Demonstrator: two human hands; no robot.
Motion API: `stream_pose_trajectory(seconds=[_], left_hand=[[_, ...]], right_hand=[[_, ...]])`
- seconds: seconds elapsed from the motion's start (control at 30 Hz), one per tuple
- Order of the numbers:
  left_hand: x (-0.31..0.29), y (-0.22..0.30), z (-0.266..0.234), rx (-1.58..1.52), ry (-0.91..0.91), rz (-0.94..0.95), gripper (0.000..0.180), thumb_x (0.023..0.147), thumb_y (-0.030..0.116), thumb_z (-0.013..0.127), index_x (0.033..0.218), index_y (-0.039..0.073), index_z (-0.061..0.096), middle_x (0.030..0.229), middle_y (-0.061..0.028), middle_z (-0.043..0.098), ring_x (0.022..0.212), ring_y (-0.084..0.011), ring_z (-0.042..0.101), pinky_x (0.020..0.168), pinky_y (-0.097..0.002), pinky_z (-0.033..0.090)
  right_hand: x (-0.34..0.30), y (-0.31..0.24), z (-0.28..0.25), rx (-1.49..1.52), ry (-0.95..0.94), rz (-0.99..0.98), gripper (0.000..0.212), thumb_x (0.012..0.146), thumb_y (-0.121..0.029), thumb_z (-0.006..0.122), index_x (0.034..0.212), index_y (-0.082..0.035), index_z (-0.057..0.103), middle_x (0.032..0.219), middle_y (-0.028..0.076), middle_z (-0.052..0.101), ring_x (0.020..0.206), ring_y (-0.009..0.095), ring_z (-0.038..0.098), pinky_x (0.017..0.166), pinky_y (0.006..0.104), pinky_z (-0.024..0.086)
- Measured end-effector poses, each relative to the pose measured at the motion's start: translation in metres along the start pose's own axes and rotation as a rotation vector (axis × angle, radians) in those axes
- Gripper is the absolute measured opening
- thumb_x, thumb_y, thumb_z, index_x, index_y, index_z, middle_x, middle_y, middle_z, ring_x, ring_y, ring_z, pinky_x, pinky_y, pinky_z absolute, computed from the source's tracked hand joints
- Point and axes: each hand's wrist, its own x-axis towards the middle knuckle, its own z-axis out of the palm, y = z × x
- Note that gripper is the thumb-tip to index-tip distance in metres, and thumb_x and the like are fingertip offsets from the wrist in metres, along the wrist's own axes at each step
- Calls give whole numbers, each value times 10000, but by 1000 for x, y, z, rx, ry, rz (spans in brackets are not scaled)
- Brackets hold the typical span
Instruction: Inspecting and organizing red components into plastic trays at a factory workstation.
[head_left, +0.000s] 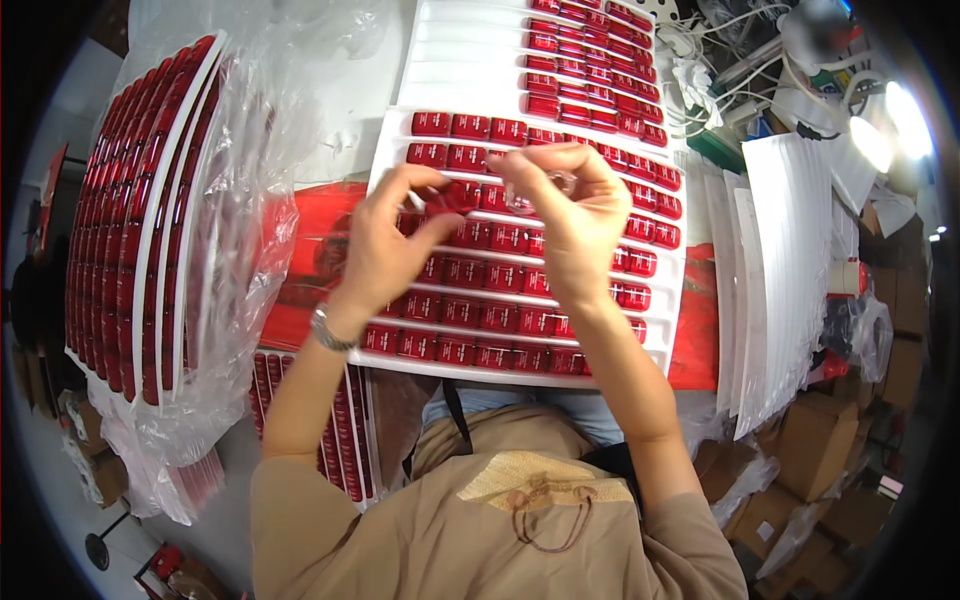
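A white tray (673, 290) lies in front of me, filled with rows of small glossy red containers (497, 316) with pale print. Above its left half, my left hand (385, 245) is closed, with thumb and fingers around one red container (455, 197). My right hand (580, 205) hovers over the middle of the tray, fingers pinched at a small clear piece (522, 195). That piece is blurred, and its exact kind cannot be made out. Both hands cover some of the containers below them.
Beyond lies a second white tray (460, 60), red containers on its right side. Upright filled trays (140, 220) in clear plastic (255, 150) stand at left. White trays (780, 270) stand on edge at right, near cardboard boxes (815, 445). Cables and a bright lamp (870, 143) occupy the back right.
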Motion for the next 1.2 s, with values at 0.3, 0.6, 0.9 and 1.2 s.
stream_pose_trajectory(seconds=[0.3, 0.6, 0.9, 1.2], left_hand=[[-25, -5, 3, -144, 141, -118, 251, 813, 36, 668, 1044, -4, 577, 1057, -79, 583, 894, -149, 602, 750, -282, 510], [22, -34, -11, 409, -240, 137, 270, 766, 44, 670, 1022, -17, 608, 988, -101, 554, 908, -256, 568, 784, -342, 466], [23, 53, 126, 240, -357, 367, 227, 759, 199, 700, 913, 36, 667, 907, -93, 588, 893, -242, 560, 776, -356, 470], [20, 46, 182, -28, -433, 381, 294, 740, 94, 711, 990, -7, 593, 949, -116, 546, 910, -255, 530, 797, -349, 433]], right_hand=[[-27, -12, -31, -772, -410, -555, 325, 768, -147, 722, 1036, 6, 620, 973, 155, 652, 678, 205, 661, 567, 287, 542], [-45, -43, -176, -317, 196, 285, 155, 959, -207, 505, 991, -56, 484, 687, -34, 441, 520, 47, 388, 457, 192, 308], [-51, -48, -207, -418, 177, 279, 305, 918, -64, 553, 1214, 4, 521, 773, -9, 578, 568, 6, 456, 478, 144, 327], [-67, -47, -221, -19, 51, 349, 138, 935, -131, 530, 1057, -70, 506, 603, -61, 413, 493, 20, 329, 442, 181, 245]])
